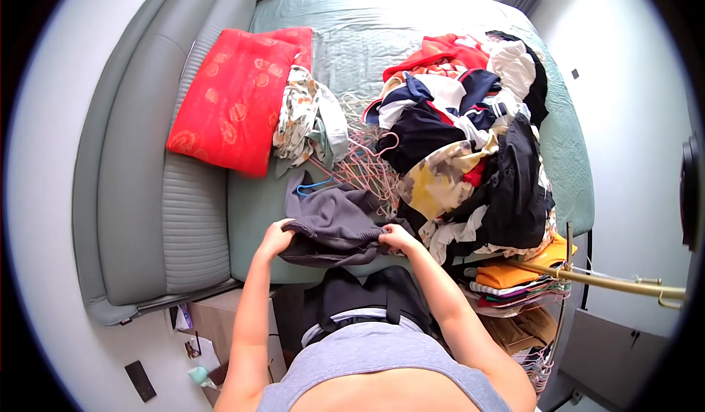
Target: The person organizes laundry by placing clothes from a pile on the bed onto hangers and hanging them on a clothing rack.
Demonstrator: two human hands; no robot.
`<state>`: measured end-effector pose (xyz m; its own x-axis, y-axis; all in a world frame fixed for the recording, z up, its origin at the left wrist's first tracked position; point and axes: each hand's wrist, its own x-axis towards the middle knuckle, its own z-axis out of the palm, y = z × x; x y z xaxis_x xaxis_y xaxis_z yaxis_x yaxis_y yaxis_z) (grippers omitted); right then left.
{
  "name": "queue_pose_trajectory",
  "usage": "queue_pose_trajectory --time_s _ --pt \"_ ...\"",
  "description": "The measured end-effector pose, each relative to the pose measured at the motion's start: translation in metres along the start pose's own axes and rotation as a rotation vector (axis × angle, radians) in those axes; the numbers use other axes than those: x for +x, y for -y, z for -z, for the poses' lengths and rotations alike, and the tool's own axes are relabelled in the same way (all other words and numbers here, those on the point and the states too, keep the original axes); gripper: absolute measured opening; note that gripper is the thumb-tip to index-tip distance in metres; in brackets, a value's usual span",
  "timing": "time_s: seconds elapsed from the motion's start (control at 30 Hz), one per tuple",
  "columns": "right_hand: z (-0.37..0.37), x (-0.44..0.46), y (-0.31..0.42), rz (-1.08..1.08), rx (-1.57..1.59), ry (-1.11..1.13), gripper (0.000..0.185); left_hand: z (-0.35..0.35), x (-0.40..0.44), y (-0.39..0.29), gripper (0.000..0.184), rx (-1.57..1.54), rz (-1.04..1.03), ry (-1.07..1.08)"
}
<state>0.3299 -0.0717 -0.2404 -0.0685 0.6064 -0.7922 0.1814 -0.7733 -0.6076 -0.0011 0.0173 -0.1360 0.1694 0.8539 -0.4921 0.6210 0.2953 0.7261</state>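
Note:
A dark grey garment (334,221) lies spread at the near edge of the bed. My left hand (277,237) grips its left side, and my right hand (396,238) grips its right side with the fingers closed on the cloth. A blue hanger (314,185) shows at the garment's upper left. Just beyond it, a tangle of pink and white hangers (367,166) lies on the bed. To the right of the hangers is a large heap of mixed clothes (455,147).
Red pillows (235,103) and a patterned cloth (297,118) lie by the grey headboard (139,155). At the lower right, folded clothes (514,276) are stacked beside a metal rail (624,282). A wooden bedside cabinet (213,316) is at the lower left.

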Motion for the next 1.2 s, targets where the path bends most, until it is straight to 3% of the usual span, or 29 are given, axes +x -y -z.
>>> queue_pose_trajectory --time_s 0.03,0.17,0.33,0.43,0.5,0.53,0.6,0.67,0.7,0.77,0.83,0.9,0.97,1.03,1.1,1.17,1.2 --pt "-0.001 0.004 0.000 0.042 0.158 -0.074 0.037 -0.005 -0.002 0.005 0.024 -0.085 0.018 -0.020" --pt "0.026 0.078 -0.002 0.094 0.230 -0.245 0.031 -0.026 -0.002 0.001 0.013 -0.386 0.111 -0.143" --pt "0.052 0.210 -0.015 0.255 0.076 -0.440 0.032 -0.047 -0.003 0.013 0.014 -0.239 0.062 -0.220" --pt "0.063 0.209 0.044 0.143 -0.140 -0.499 0.054 -0.045 -0.007 0.018 0.014 -0.275 0.135 -0.294" --pt "0.059 0.233 0.053 0.187 -0.220 -0.586 0.069 -0.039 -0.009 0.015 0.017 -0.206 0.116 -0.327" --pt "0.063 0.231 0.064 0.130 -0.168 -0.466 0.076 -0.037 -0.011 0.013 0.017 -0.201 0.117 -0.337" --pt "0.056 0.286 0.044 0.196 0.015 -0.487 0.066 -0.036 -0.014 0.015 0.018 -0.218 0.124 -0.357" --pt "0.045 0.279 0.059 0.206 0.423 -0.327 0.043 -0.040 -0.016 0.026 0.019 -0.261 0.139 -0.371" --pt "0.032 0.222 0.106 0.165 0.250 -0.426 0.032 -0.041 -0.017 0.027 0.019 -0.273 0.148 -0.376" --pt "0.008 0.245 0.084 0.725 0.224 -0.487 0.024 -0.043 -0.019 0.025 0.020 -0.301 0.161 -0.379" --pt "-0.012 0.215 0.084 0.794 0.108 -0.533 0.027 -0.044 -0.019 0.021 0.021 -0.356 0.131 -0.396" --pt "-0.004 0.138 0.107 0.444 -0.283 -0.525 0.032 -0.045 -0.018 0.018 0.023 -0.430 0.120 -0.429" --pt "0.017 0.121 0.085 0.465 -0.603 -0.454 0.033 -0.044 -0.014 0.016 0.024 -0.522 0.127 -0.477" --pt "0.025 0.087 0.087 0.378 -0.607 -0.404 0.030 -0.043 -0.011 0.010 0.020 -0.655 0.119 -0.514" --pt "0.025 0.064 0.084 0.652 -0.103 -0.466 0.025 -0.037 -0.007 0.002 0.021 -0.699 0.111 -0.535" --pt "0.025 0.051 0.076 0.858 0.068 -0.559 0.027 -0.032 -0.006 -0.007 0.021 -0.740 0.107 -0.522" --pt "0.025 0.035 0.072 0.809 0.056 -0.544 0.027 -0.031 -0.005 -0.007 0.021 -0.753 0.100 -0.514"
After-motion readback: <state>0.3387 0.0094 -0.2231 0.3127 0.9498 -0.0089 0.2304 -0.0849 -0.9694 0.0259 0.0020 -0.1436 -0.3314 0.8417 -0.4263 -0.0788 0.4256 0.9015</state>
